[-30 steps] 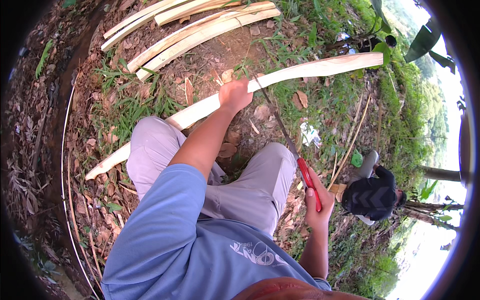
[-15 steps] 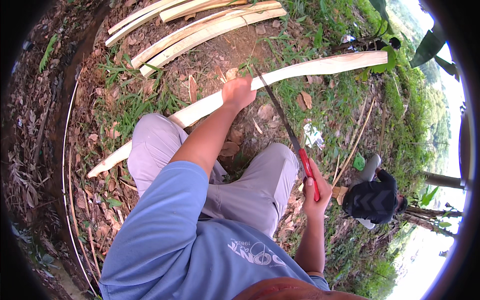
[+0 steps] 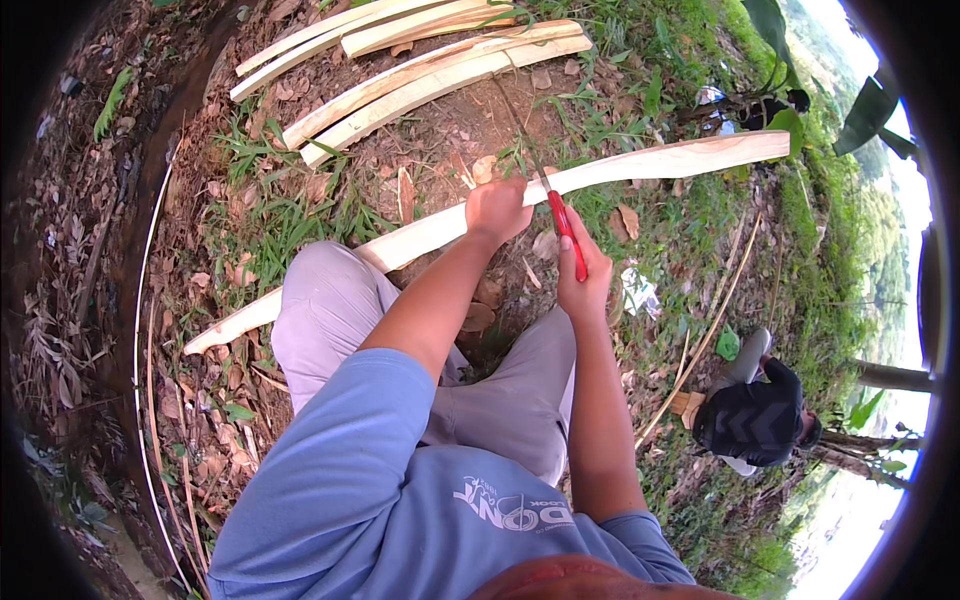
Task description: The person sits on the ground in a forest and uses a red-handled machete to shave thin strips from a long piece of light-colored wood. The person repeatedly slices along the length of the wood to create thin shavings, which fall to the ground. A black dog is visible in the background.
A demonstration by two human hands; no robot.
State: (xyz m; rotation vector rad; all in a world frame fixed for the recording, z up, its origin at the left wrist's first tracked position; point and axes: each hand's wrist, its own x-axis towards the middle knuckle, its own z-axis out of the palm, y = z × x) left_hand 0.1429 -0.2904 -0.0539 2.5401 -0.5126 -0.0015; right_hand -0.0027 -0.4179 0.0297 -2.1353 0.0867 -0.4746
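**Both hands on the long plank**

Long pale plank [image 3: 640, 165] runs from lower left up to the upper right. Left hand [image 3: 497, 208], mid-frame, is closed on it. Just right, the right hand [image 3: 583, 272] grips a red-handled saw [image 3: 566, 232], its blade crossing the plank beside the left hand.

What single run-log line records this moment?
left hand: pressing long split plank | right hand: gripping red-handled knife, blade at plank | posture: crouched on leaf litter

Bare soil lies open beyond the long wooden slat [image 3: 640, 165], seemingly as far as the stacked slats [image 3: 430, 80].
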